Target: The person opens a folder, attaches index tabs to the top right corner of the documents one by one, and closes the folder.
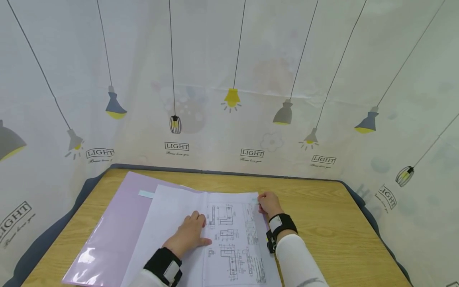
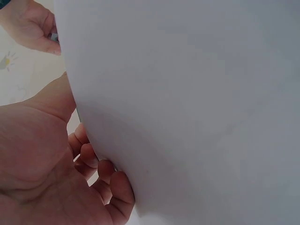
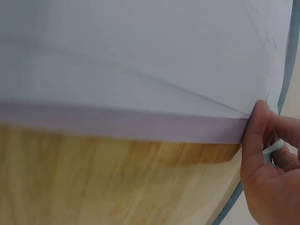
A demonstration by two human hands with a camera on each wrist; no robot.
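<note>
A document folder with a lilac cover point(image 1: 122, 207) lies opened on the table. Over its white left page point(image 1: 168, 203), close to the fold, my left hand point(image 1: 188, 233) rests with its thumb spread onto the right page point(image 1: 236, 235), which is printed with technical drawings. In the left wrist view its bent fingertips point(image 2: 123, 187) touch the white paper. My right hand point(image 1: 269, 204) is at the right page's top outer corner, pinching a light blue tab point(image 3: 273, 146) there. One finger of it lies against the folder's corner in the right wrist view.
A second light blue tab point(image 1: 146, 194) sticks out from the left page. The wooden table point(image 1: 333, 231) has a dark grey edge point(image 1: 229, 172). Behind it hangs a pale curtain-like backdrop point(image 1: 215, 48) printed with lamps. Both wrists carry black straps point(image 1: 282, 224).
</note>
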